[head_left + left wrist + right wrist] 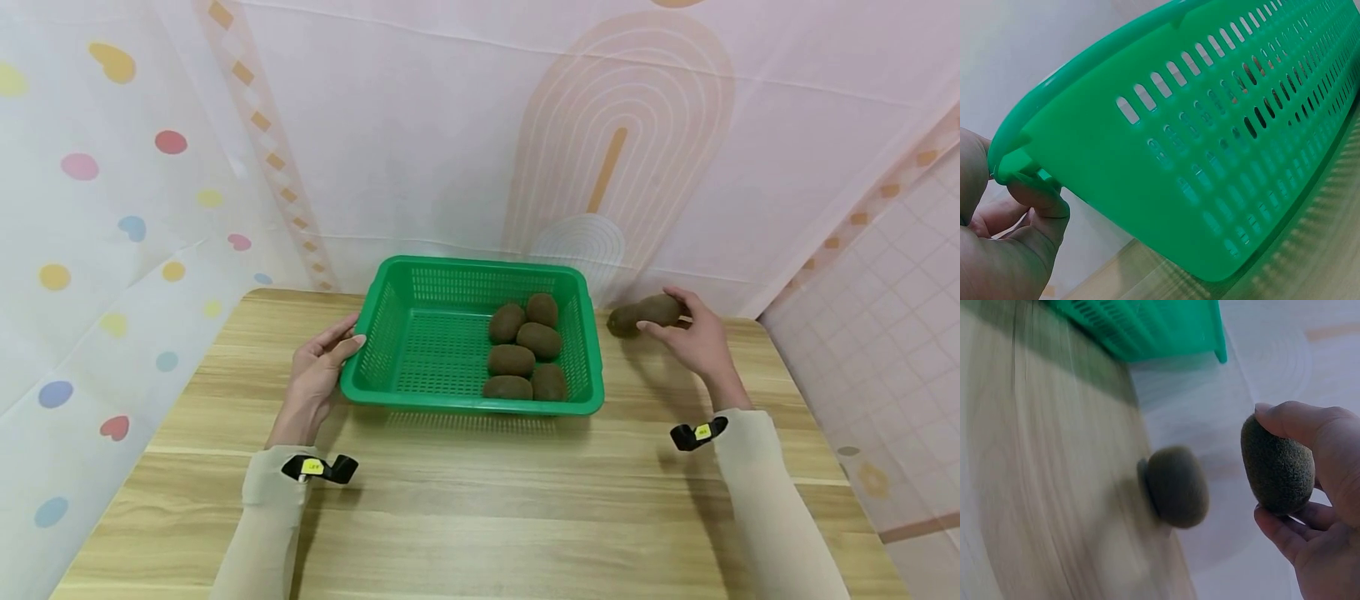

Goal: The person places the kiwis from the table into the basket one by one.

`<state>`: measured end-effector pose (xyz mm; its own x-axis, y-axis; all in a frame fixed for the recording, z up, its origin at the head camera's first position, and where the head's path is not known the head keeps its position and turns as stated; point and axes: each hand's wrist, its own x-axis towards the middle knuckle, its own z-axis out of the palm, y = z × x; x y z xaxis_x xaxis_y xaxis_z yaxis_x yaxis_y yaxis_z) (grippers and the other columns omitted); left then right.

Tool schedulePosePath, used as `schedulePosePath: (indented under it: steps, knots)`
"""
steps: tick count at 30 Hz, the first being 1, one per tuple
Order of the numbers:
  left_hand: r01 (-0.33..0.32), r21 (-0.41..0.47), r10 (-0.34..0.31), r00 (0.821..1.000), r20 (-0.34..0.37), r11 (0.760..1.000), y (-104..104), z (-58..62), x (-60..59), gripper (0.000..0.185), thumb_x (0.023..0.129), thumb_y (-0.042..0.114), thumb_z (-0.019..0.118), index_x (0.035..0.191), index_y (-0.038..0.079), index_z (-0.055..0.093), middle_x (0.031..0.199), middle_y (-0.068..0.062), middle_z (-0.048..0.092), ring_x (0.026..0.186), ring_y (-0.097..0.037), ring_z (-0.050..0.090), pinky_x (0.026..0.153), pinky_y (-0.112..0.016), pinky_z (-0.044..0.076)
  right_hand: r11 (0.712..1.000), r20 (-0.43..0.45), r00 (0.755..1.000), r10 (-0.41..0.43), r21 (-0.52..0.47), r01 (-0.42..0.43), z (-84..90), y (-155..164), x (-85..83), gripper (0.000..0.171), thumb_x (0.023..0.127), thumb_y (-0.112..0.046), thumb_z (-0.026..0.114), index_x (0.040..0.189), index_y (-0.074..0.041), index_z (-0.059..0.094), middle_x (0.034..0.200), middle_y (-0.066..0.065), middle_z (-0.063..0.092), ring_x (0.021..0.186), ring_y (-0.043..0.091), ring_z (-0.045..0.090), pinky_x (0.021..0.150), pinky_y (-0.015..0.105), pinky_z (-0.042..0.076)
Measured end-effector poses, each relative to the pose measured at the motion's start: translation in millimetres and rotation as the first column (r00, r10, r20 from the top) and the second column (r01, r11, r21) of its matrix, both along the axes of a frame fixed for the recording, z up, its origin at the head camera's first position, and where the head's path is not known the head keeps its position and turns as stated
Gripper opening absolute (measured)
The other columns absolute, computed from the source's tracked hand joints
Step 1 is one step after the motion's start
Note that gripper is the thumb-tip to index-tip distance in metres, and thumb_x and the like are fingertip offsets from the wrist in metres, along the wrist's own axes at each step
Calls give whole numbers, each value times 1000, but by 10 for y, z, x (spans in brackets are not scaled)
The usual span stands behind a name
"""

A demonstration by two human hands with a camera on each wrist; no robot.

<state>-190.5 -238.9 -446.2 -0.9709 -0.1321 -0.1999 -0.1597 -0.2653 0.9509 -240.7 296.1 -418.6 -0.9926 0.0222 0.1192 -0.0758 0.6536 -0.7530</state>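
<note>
A green plastic basket (472, 403) holds several brown kiwis (539, 341), gathered at its right side. My left hand (318, 371) grips the basket's left rim, thumb on one side and fingers on the other, as the left wrist view also shows. To the right of the basket, my right hand (701, 333) pinches a kiwi (1277, 465) between thumb and fingertips, held above the wooden surface. Another kiwi (1177, 486) lies on the table near its back edge, partly covered by the held one in the head view.
The wooden table (465, 517) reaches toward me in front of the basket. A patterned cloth (420, 150) hangs right behind the table's back edge, and more cloth lines both sides. A black band (322, 468) is worn on each wrist.
</note>
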Motion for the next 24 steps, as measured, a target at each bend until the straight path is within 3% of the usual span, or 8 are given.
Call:
schedulePosePath:
  steps: [15,24]
  knots:
    - [-1,-10,1,1000,5,1000,12,3,-3,62,95,16,75,152,11,51,113,7,56,95,-2,61,77,-15,60,994,-88,991,102,32,-100,185,-326,69,78,89,-38,81,153,-12,47,148,19,54,126,42,59,107,57,50]
    - [0,-31,0,1000,13,1000,5,32,5,61,97,16,73,153,11,49,113,8,56,96,-1,60,77,-14,59,981,-153,969,193,22,-192,278,-533,99,72,89,-25,83,152,-10,50,145,17,56,127,33,57,107,54,51]
